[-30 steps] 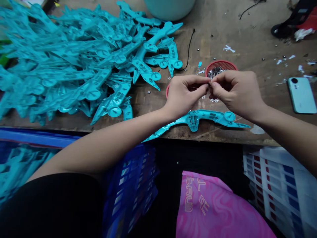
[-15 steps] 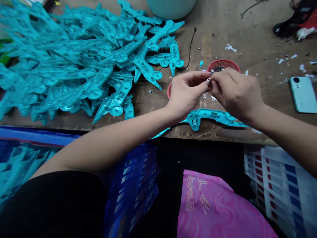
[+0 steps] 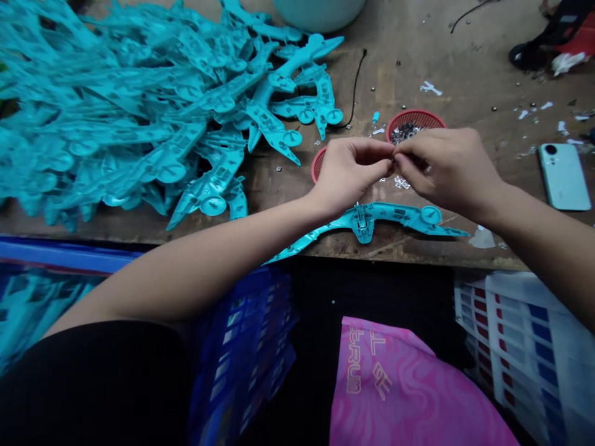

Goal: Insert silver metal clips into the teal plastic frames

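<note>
My left hand (image 3: 346, 170) and my right hand (image 3: 449, 167) meet fingertip to fingertip above the table. Both are pinched closed; whatever sits between the fingertips is too small and hidden to name. Just behind them stands a red basket (image 3: 418, 118) with small metal pieces (image 3: 405, 131) in it. A second red basket (image 3: 318, 166) is mostly covered by my left hand. Below the hands, a turquoise bow-shaped plastic part (image 3: 395, 212) lies near the table's front edge. Several small metal plates (image 3: 400, 183) rest on the wood beneath my fingers.
A large heap of turquoise plastic parts (image 3: 153, 118) covers the table's left side. At the back is a pale round tub (image 3: 320, 12); a phone (image 3: 564, 176) lies at the right. A blue crate (image 3: 246, 353) and a white crate (image 3: 515, 334) stand below the edge.
My right hand has shifted slightly down and right, with its fingers still at the left fingertips. More of the red basket's metal pieces and of the bow-shaped part shows now.
</note>
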The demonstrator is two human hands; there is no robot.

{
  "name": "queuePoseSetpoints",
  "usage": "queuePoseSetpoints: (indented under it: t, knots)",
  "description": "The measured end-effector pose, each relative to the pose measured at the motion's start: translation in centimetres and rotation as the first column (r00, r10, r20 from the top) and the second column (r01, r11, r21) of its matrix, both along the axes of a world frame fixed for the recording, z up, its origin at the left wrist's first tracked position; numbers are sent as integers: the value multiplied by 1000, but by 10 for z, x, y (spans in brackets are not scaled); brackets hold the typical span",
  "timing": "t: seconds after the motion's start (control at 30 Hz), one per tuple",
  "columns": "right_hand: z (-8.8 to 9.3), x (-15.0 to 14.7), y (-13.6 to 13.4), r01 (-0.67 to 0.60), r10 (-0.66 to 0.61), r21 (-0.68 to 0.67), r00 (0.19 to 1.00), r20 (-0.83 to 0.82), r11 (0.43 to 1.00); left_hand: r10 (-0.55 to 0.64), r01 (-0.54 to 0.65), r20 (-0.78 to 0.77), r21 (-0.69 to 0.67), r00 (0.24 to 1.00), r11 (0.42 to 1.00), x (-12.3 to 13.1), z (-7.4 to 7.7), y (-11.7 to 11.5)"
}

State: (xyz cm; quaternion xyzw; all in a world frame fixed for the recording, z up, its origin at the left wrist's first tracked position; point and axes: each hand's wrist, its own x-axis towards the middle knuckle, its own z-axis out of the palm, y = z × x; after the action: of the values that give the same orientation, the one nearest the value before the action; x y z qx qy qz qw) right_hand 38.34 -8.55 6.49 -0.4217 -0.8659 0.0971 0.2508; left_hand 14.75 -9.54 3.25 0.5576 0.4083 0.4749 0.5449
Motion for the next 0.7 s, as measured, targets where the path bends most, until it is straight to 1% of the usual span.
queuePoseSetpoints:
  t: [0.07, 0.1, 0.17, 0.2, 0.27, 0.3, 0.33, 0.37, 0.4, 0.5, 0.53, 0.6, 0.67, 0.7]
  knots:
    - [3, -2, 0, 44, -52, -89, 994, -95, 995, -8, 8, -30, 20, 1000, 1000, -3, -2, 5]
    - [5, -2, 1, 62, -86, -156, 985, -150, 986, -5, 8, -67, 45, 998, 999, -7, -4, 10]
    - [6, -3, 3, 61, -154, -330, 952, -265, 942, -8, 38, -227, 132, 974, 991, -22, -7, 24]
    - [5, -3, 4, 35, -181, -412, 929, -322, 911, -10, 78, -342, 186, 940, 979, -32, -8, 33]
    - [2, -2, 9, -41, -207, -506, 882, -423, 862, -25, 208, -579, 252, 815, 945, -52, -10, 49]
    - [-1, -1, 11, -77, -201, -518, 865, -459, 852, -19, 252, -646, 271, 763, 929, -59, -9, 54]
    - [-3, -1, 12, -103, -189, -512, 853, -487, 853, -18, 285, -680, 283, 733, 916, -63, -8, 57]
    - [-5, -1, 13, -117, -180, -500, 844, -506, 858, -21, 298, -678, 295, 735, 908, -64, -6, 57]
    - [-7, -2, 12, -123, -176, -492, 838, -517, 862, -28, 289, -643, 304, 765, 908, -62, -4, 53]
    - [-6, -6, 5, -108, -185, -497, 844, -504, 861, -66, 193, -428, 259, 901, 946, -42, 6, 34]
    - [-4, -7, 1, -85, -191, -495, 856, -480, 864, -60, 152, -358, 233, 932, 961, -35, 9, 26]
    - [1, -10, -7, -26, -181, -455, 896, -405, 890, -38, 99, -294, 195, 955, 976, -25, 12, 15]
    - [6, -10, -12, 21, -152, -385, 938, -312, 923, -19, 86, -324, 193, 946, 977, -23, 10, 9]
    - [8, -8, -12, 30, -129, -353, 956, -262, 935, -22, 99, -363, 196, 931, 976, -23, 7, 8]
